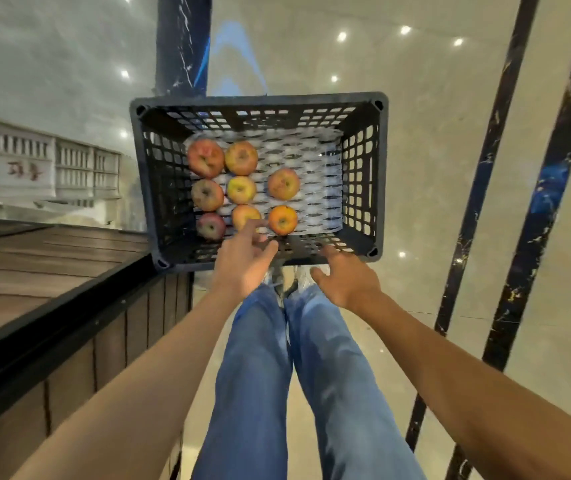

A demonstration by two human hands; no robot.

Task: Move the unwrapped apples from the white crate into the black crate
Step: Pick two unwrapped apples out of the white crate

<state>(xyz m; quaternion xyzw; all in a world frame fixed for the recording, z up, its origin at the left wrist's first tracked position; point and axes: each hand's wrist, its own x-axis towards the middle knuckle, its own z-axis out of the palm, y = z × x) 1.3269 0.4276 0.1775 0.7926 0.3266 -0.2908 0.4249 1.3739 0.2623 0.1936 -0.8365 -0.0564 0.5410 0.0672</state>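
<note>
Eight apples [241, 189] lie on white foam netting [315, 174] in the black crate [260, 99], in the head view. My left hand [246, 261] reaches over the near rim, fingers loosely spread, holding nothing; my right hand [344, 280] is spread and empty too. The white crate is not visible. I think next apples should go gently on the bare right side.
</note>
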